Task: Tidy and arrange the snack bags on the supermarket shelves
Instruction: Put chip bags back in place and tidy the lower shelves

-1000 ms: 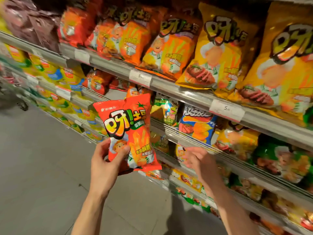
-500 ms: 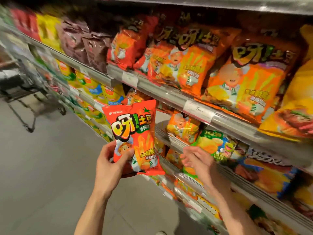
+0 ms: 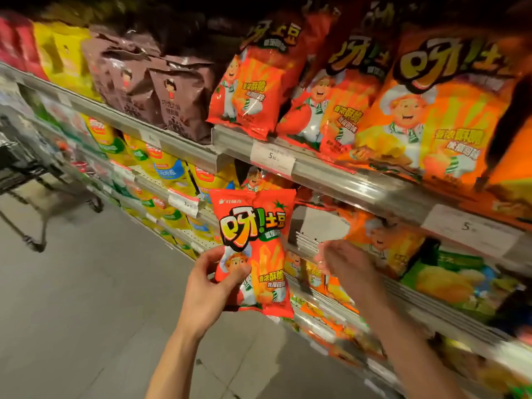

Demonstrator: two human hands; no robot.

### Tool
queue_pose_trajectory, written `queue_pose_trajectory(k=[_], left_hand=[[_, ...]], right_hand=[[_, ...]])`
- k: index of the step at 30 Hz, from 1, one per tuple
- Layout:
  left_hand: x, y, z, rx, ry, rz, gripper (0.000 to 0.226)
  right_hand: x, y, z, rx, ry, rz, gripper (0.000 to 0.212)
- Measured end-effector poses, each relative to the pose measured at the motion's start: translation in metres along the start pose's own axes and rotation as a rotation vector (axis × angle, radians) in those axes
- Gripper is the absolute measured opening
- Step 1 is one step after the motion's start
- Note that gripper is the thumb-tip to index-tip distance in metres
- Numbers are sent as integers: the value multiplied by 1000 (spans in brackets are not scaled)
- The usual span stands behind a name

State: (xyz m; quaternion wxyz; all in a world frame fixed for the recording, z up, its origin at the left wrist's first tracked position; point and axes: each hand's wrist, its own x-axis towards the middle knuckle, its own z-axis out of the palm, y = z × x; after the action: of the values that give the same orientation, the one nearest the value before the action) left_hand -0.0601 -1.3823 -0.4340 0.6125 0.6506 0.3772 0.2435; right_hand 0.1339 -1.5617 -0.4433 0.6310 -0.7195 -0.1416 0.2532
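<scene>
At six o'clock, left hand [image 3: 207, 286] fingers still pinch the red snack bag [image 3: 254, 249], now level with matching stock; right hand [image 3: 342, 264] blurred, fingers indeterminate.

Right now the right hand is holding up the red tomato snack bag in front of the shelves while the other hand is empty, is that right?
Not quite. The head view shows the left hand holding up the red tomato snack bag in front of the shelves. The empty one is the right hand, which hovers beside the bag with loosely curled fingers.
</scene>
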Motion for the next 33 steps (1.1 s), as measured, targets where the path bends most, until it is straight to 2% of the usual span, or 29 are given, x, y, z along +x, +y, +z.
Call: queue_pose_trajectory(k=[4,9,14,17,19,20,21,24,29,33], left_hand=[[41,2,-11,27,-183,38,47],[81,6,1,93,-383,178,37],[106,15,28,104,-472,237,41],[117,21,47,105,-494,284,56],[125,24,61,102,-507,303,62],[129,25,68,97,-518,308,61],[132,26,74,94,-527,311,61],[138,29,89,91,-521,320,60],[151,32,111,45,-499,293,36],[161,26,120,68,-500,273,31]], right_hand=[[-16,6,29,-43,115,50,10],[-35,13,47,-104,279,28,15],[-40,1,30,-313,485,-133,36],[-34,-12,12,-307,615,-240,42],[-27,-11,-1,-470,726,-293,26],[-23,-5,-7,-596,782,-286,23],[-19,2,-13,-718,817,-250,31],[-14,16,-17,-751,841,-123,57],[-10,22,-18,-647,833,-227,63],[-8,25,-20,-622,795,-261,62]])
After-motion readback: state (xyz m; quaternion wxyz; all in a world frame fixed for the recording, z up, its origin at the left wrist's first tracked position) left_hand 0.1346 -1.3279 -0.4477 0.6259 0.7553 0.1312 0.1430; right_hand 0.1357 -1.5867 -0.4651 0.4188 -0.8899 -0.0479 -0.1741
